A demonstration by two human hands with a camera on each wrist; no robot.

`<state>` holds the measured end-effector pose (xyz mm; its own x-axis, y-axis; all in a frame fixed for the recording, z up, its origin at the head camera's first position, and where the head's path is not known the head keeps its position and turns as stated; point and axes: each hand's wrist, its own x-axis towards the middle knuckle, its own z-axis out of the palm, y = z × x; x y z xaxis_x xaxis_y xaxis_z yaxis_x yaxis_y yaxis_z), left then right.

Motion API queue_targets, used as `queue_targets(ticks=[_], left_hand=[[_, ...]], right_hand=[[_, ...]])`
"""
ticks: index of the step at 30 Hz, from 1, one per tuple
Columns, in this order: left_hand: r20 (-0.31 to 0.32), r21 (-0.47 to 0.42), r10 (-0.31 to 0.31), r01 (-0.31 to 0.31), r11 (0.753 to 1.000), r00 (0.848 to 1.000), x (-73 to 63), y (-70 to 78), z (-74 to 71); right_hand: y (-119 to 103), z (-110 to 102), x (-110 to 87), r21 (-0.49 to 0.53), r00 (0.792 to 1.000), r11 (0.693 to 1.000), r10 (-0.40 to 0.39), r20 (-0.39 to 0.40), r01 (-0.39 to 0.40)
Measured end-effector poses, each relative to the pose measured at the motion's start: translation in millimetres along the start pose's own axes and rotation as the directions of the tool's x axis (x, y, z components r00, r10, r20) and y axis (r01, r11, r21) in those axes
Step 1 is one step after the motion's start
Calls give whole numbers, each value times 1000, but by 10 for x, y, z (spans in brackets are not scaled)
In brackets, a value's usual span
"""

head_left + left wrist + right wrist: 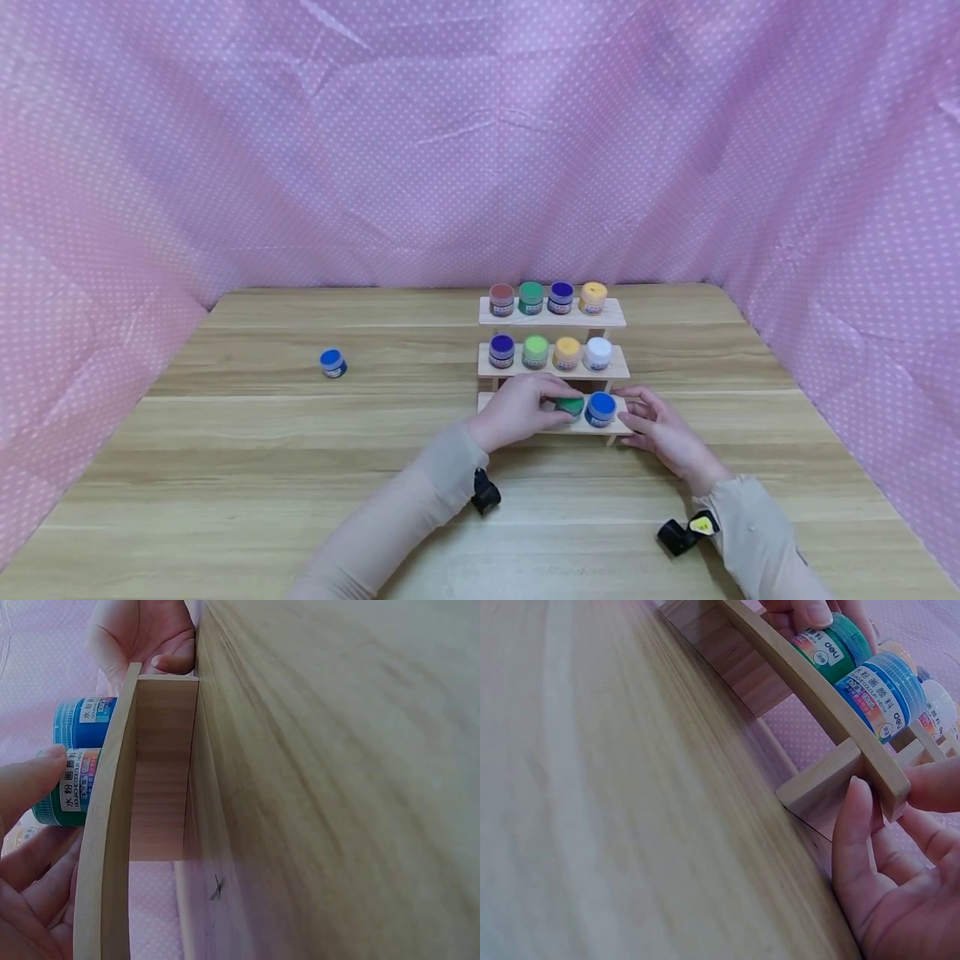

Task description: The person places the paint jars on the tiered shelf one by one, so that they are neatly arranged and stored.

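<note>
My left hand (525, 408) pinches a green-lidded paint jar (570, 406) between thumb and fingers. The jar's base meets the lowest step of a three-tier wooden stand (621, 363). Right beside it on that step is a blue-lidded paint jar (601, 409), its gouache label showing in the right wrist view. At the step's right end, my right hand (667, 433) grips the board edge, with fingers (855, 832) against the support below. Part of the green jar is covered by the left fingers in the head view.
On the middle tier stand purple, light green, yellow and white jars (597, 354). The top tier bears brown, green, purple and yellow jars (592, 297). A lone blue paint jar (333, 363) sits on the wooden table (247, 433) at left. Pink dotted cloth (480, 150) hangs behind.
</note>
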<state>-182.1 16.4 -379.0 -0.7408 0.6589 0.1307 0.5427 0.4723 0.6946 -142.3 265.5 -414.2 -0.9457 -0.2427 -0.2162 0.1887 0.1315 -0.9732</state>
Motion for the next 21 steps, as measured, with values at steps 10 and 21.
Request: queue_targets(ticks=[10,21], left_hand=[[11,6,11,-11,1000,1000,3,-25,4],[18,20,14,-15,1000,1000,-27,-28,5]], right_hand=[[-9,-1,1,-6,1000,1000,-1,-7,1],[-3,0,-7,-4,1000,1000,-6,-3,6]])
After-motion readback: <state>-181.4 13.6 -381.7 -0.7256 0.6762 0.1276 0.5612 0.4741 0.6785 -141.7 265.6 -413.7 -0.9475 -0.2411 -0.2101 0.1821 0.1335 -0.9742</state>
